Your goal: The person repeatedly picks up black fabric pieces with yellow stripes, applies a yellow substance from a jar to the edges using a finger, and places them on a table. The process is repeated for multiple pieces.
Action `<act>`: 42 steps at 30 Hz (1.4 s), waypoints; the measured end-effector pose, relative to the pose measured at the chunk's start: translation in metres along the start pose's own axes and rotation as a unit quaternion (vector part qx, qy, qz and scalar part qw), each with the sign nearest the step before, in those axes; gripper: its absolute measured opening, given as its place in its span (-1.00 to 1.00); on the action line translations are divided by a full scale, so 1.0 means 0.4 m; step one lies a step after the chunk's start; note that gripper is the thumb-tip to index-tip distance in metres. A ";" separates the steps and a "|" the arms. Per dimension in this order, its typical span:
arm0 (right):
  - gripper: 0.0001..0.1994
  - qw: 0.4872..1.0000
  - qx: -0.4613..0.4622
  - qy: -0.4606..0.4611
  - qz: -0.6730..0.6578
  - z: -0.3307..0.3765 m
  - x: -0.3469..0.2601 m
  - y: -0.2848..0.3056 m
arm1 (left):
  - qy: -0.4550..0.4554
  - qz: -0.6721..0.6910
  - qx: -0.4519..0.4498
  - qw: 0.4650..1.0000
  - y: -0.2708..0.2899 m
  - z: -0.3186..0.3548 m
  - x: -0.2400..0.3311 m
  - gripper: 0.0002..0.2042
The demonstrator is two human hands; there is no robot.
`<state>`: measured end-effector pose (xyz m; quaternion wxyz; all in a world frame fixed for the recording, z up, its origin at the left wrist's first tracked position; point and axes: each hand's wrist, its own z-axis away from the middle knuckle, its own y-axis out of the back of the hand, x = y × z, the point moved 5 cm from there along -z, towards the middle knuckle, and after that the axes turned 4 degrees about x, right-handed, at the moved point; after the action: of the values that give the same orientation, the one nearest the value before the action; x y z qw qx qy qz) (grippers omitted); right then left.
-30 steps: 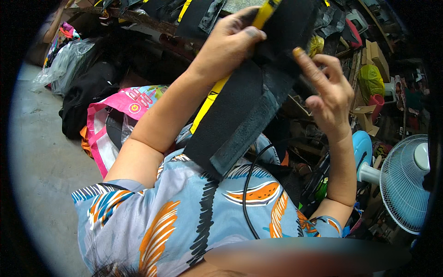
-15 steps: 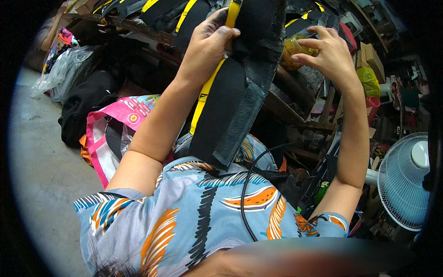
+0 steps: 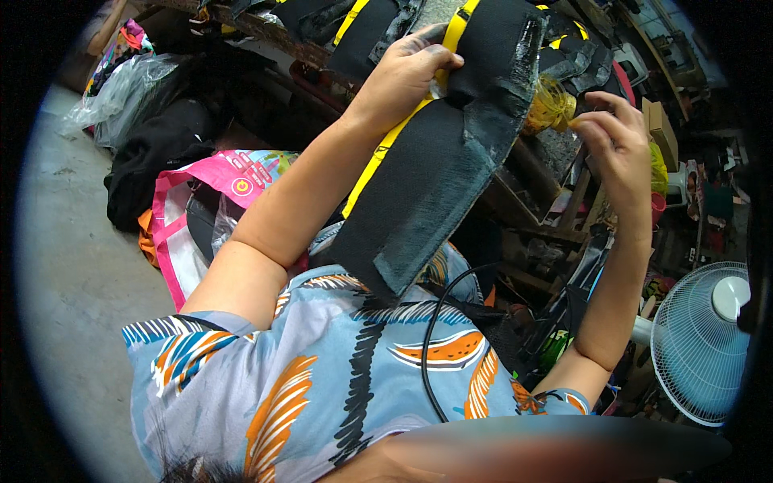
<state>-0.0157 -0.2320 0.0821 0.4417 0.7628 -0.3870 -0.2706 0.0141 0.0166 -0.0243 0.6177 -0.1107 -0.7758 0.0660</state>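
Observation:
My left hand (image 3: 407, 76) grips a long black fabric panel (image 3: 427, 173) by its yellow-trimmed edge, the thumb on top. The panel hangs tilted down toward my lap, and a dull, dark coated strip runs along its right side. Just past that side, a clear jar (image 3: 551, 109) with yellow-amber contents lies tilted, partly hidden by the panel. My right hand (image 3: 618, 149) is close to the jar's mouth, thumb and fingers pinched together. Whatever is between those fingertips is too small to make out.
More black pieces with yellow trim (image 3: 350, 24) lie on the wooden bench ahead. A pink and white bag (image 3: 169, 241) and dark cloth (image 3: 157, 173) sit on the floor at left. A fan (image 3: 700, 346) stands at right, and a black cable (image 3: 427, 346) crosses my shirt.
My right hand has shifted right and down from over the jar to beside its mouth, its fingers closing into a pinch. The left hand and the panel appear further right in view.

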 end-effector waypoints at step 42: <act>-0.63 0.743 0.046 -0.247 -0.621 0.073 -0.150 -0.114 | 0.103 0.353 0.029 0.929 -0.061 -0.014 -0.004 -0.65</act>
<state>-0.0550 -0.1816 0.0325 0.0292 0.7606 0.0649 -0.6454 0.0177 -0.0077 -0.0189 0.6339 -0.3658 -0.6164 0.2906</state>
